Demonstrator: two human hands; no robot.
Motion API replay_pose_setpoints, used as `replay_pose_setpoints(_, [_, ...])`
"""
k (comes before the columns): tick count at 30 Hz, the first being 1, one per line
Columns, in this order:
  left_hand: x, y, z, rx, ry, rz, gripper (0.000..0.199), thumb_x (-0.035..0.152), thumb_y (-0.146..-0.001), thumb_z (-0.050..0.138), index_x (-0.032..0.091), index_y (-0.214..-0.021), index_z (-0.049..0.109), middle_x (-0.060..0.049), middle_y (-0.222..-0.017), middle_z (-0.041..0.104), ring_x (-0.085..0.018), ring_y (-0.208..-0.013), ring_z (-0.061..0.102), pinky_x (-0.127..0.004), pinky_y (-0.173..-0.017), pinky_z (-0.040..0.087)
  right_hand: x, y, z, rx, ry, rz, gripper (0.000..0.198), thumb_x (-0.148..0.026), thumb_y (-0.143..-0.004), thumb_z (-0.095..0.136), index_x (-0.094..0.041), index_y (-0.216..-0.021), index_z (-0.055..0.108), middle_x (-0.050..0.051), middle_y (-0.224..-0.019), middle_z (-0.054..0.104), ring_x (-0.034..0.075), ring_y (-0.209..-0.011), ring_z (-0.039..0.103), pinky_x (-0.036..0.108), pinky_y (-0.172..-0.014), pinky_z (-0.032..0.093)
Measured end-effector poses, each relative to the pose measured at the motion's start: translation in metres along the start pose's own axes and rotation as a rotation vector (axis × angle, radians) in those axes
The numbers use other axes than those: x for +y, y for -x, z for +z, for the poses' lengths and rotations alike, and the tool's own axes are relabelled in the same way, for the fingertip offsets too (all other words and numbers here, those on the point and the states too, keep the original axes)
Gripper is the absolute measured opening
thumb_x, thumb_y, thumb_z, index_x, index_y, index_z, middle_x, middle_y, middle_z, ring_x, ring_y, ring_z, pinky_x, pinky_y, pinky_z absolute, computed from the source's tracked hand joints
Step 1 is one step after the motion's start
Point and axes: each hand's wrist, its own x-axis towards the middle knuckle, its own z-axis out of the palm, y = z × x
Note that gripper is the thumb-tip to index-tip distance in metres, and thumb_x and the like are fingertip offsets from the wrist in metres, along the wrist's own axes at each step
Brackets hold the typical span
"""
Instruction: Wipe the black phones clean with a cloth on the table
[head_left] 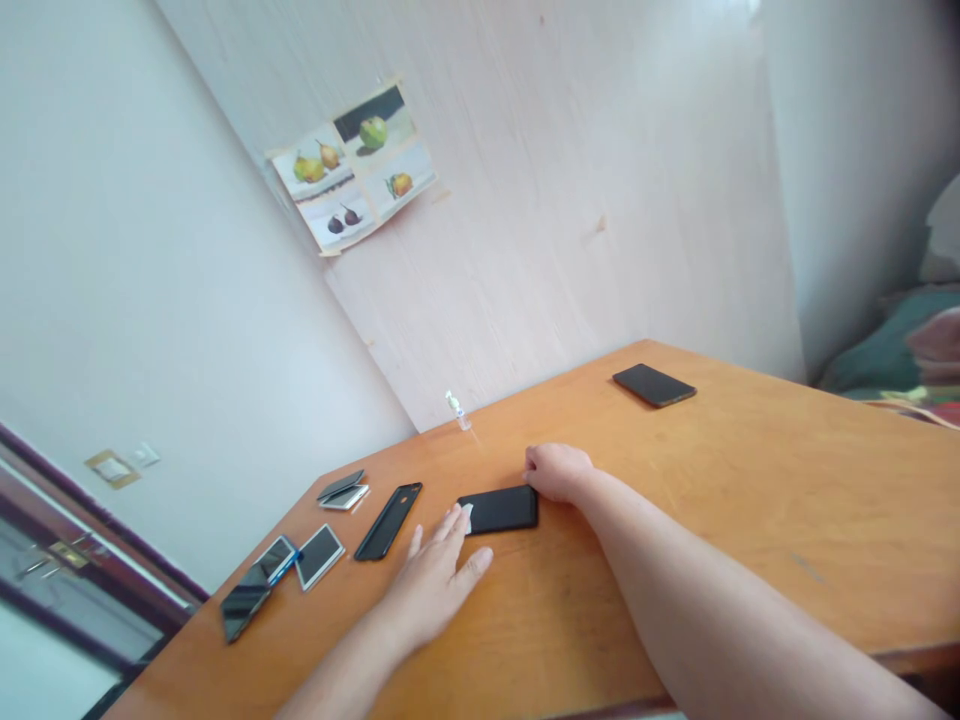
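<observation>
A black phone [501,509] lies flat on the wooden table [750,520] between both hands. My left hand [435,575] rests flat on the table with fingers spread, its fingertips touching the phone's left end, where a small white cloth or pad shows under the fingers. My right hand [559,470] is curled at the phone's right end and touches its corner.
To the left lie a black phone case [388,520], a stack of thin phones or screens [343,490] and several more phones [281,575]. Another black phone [654,385] lies at the far right. A small clear bottle [458,410] stands by the wall.
</observation>
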Motion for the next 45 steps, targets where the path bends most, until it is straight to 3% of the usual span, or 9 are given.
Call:
replay_pose_setpoints(4, [0.012,-0.003,0.002,0.012,-0.017,-0.046,0.085,0.071,-0.092,0.016,0.011,-0.153,0.018,-0.013,-0.159,0.013,-0.025,-0.148,0.006,-0.051,-0.119,0.005,0.002,-0.002,0.002,0.003,-0.003,-0.005,0.021,-0.033,-0.082,0.054,-0.026,-0.096,0.069,0.007,-0.106,0.071,0.025,-0.099,0.065,0.031,-0.076,0.046])
replay_pose_setpoints(9, [0.068,0.005,0.001,-0.006,0.020,0.204,0.083,0.070,-0.092,0.018,0.015,-0.154,0.014,-0.009,-0.160,0.006,-0.027,-0.148,0.001,-0.052,-0.120,0.002,0.003,0.000,0.003,0.001,0.000,-0.005,0.022,-0.036,-0.083,0.054,-0.026,-0.096,0.068,0.006,-0.105,0.071,0.024,-0.099,0.064,0.031,-0.076,0.045])
replay_pose_setpoints(12, [0.082,0.007,0.000,-0.011,0.049,0.295,0.080,0.069,-0.093,0.017,0.018,-0.155,0.009,-0.007,-0.161,0.007,-0.027,-0.149,0.003,-0.053,-0.119,0.000,0.003,0.001,0.002,-0.004,0.006,-0.007,0.021,-0.037,-0.084,0.054,-0.026,-0.096,0.067,0.006,-0.104,0.071,0.023,-0.098,0.064,0.031,-0.076,0.044])
replay_pose_setpoints(22, [0.010,-0.009,0.002,0.030,0.028,-0.124,0.092,0.073,-0.091,0.011,0.005,-0.152,0.019,-0.018,-0.158,0.016,-0.027,-0.148,0.007,-0.053,-0.118,0.008,0.003,-0.001,0.003,-0.015,-0.003,-0.006,0.018,-0.033,-0.083,0.054,-0.025,-0.094,0.067,0.006,-0.103,0.071,0.023,-0.096,0.065,0.030,-0.073,0.044])
replay_pose_setpoints(29, [0.070,0.000,0.004,0.005,0.076,0.188,0.088,0.072,-0.091,0.015,0.010,-0.154,0.012,-0.012,-0.160,0.008,-0.027,-0.149,0.001,-0.051,-0.120,0.003,0.004,0.000,0.004,-0.010,0.003,0.001,0.020,-0.037,-0.083,0.055,-0.026,-0.096,0.066,0.006,-0.102,0.070,0.023,-0.096,0.064,0.030,-0.073,0.043])
replay_pose_setpoints(32, [0.080,0.004,0.005,0.008,0.091,0.308,0.082,0.069,-0.093,0.017,0.018,-0.155,0.007,-0.008,-0.161,0.007,-0.027,-0.149,0.002,-0.053,-0.120,0.000,0.005,-0.001,0.004,-0.013,0.009,0.001,0.020,-0.038,-0.083,0.057,-0.026,-0.095,0.066,0.006,-0.101,0.071,0.023,-0.095,0.065,0.030,-0.072,0.042])
replay_pose_setpoints(35, [0.062,0.001,0.005,0.013,0.078,0.243,0.082,0.070,-0.092,0.018,0.017,-0.155,0.010,-0.009,-0.161,0.008,-0.027,-0.149,0.004,-0.052,-0.119,0.002,0.006,-0.001,0.004,-0.014,0.009,-0.002,0.019,-0.038,-0.082,0.056,-0.026,-0.095,0.066,0.005,-0.102,0.071,0.023,-0.095,0.065,0.030,-0.072,0.042])
replay_pose_setpoints(41, [0.004,-0.020,0.006,0.043,0.039,-0.086,0.088,0.071,-0.091,0.015,0.008,-0.153,0.017,-0.017,-0.158,0.016,-0.028,-0.148,0.005,-0.052,-0.118,0.007,0.005,-0.001,0.004,-0.018,-0.006,0.001,0.017,-0.036,-0.082,0.057,-0.026,-0.093,0.065,0.005,-0.100,0.071,0.023,-0.094,0.065,0.029,-0.070,0.042])
replay_pose_setpoints(45, [0.017,-0.024,0.010,0.063,0.030,-0.044,0.089,0.071,-0.091,0.014,0.007,-0.152,0.018,-0.018,-0.159,0.014,-0.029,-0.148,0.003,-0.052,-0.118,0.006,0.005,-0.002,0.005,-0.013,-0.006,-0.003,0.016,-0.036,-0.081,0.056,-0.027,-0.092,0.065,0.004,-0.099,0.071,0.023,-0.094,0.065,0.030,-0.070,0.042])
